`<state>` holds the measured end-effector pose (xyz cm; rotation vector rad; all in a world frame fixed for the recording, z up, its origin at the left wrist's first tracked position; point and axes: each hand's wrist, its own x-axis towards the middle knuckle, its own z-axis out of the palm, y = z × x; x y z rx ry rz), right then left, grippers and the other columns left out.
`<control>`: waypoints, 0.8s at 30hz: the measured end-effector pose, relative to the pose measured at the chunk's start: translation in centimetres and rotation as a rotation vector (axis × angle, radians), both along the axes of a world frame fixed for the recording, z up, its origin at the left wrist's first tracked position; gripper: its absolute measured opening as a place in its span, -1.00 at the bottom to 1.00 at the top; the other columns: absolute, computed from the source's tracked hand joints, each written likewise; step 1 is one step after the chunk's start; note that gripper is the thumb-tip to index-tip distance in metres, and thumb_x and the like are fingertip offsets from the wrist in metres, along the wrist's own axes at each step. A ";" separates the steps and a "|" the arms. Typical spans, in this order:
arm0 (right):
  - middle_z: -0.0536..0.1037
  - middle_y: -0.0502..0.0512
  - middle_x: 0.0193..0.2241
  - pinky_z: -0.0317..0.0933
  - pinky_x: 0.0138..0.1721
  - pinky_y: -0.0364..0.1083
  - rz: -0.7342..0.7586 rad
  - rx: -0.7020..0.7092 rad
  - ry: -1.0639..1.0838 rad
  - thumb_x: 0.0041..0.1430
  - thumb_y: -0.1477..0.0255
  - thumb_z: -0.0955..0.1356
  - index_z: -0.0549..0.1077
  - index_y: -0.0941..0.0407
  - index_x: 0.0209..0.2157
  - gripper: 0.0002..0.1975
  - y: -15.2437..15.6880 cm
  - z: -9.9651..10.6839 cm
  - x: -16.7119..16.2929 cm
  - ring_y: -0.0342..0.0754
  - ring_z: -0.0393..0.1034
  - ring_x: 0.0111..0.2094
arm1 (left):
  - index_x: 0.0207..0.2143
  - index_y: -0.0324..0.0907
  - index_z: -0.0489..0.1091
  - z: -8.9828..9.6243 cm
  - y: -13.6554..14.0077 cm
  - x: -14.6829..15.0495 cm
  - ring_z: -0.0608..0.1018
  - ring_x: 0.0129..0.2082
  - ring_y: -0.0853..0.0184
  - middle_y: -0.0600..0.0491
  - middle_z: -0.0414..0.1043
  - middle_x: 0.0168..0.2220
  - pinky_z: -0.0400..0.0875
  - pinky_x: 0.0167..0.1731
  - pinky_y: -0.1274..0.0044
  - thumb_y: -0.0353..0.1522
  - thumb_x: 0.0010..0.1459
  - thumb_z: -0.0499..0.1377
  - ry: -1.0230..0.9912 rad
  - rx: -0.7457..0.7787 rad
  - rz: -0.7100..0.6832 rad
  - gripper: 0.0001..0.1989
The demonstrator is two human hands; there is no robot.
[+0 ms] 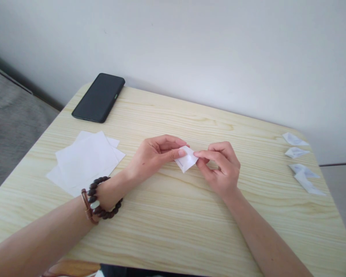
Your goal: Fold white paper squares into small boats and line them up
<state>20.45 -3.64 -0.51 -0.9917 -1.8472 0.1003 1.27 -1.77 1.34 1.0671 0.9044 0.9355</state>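
Observation:
A small folded piece of white paper (186,162) is held between both hands above the middle of the table. My left hand (158,156) grips its left side, thumb on top and fingers behind. At the right corner, my right hand (220,167) pinches the paper between thumb and index finger. The paper has a roughly diamond outline with crease lines. To the left of my left hand lies a loose stack of white paper sheets (85,159), fanned at different angles. Several folded white paper pieces (296,152) rest near the table's right edge.
A black phone (99,98) lies at the back left of the wood-grain table (167,231). Behind the table stands a white wall (207,50). Grey fabric (14,123) shows beyond the left edge. A beaded bracelet (93,198) circles my left wrist.

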 end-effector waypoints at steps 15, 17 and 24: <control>0.38 0.11 -0.26 0.32 -0.23 0.01 0.222 -0.240 0.008 0.13 0.46 0.34 0.45 0.09 -0.23 -0.86 0.0 0.5 0.2 -0.04 0.37 -0.23 | -0.35 -0.22 0.56 0.2 -0.1 0.0 0.61 -0.32 0.31 0.01 0.62 -0.32 0.51 -0.24 0.52 -0.30 0.00 0.35 0.133 0.101 0.077 -0.82; 0.38 0.12 -0.24 0.31 -0.18 0.03 0.210 -0.253 0.001 0.12 0.41 0.36 0.40 0.09 -0.25 -0.87 0.1 0.5 0.2 -0.02 0.35 -0.18 | -0.36 -0.23 0.57 0.3 -0.1 0.1 0.62 -0.33 0.30 0.02 0.62 -0.32 0.51 -0.25 0.53 -0.31 -0.01 0.35 0.156 0.117 0.081 -0.83; 0.44 0.14 -0.21 0.29 -0.13 0.02 0.271 -0.345 -0.027 0.13 0.40 0.36 0.29 0.08 -0.30 -0.86 0.2 0.4 -0.2 -0.02 0.37 -0.15 | -0.36 -0.21 0.58 0.1 -0.6 0.4 0.63 -0.31 0.30 0.04 0.63 -0.33 0.52 -0.24 0.56 -0.33 -0.01 0.35 0.186 0.172 0.088 -0.85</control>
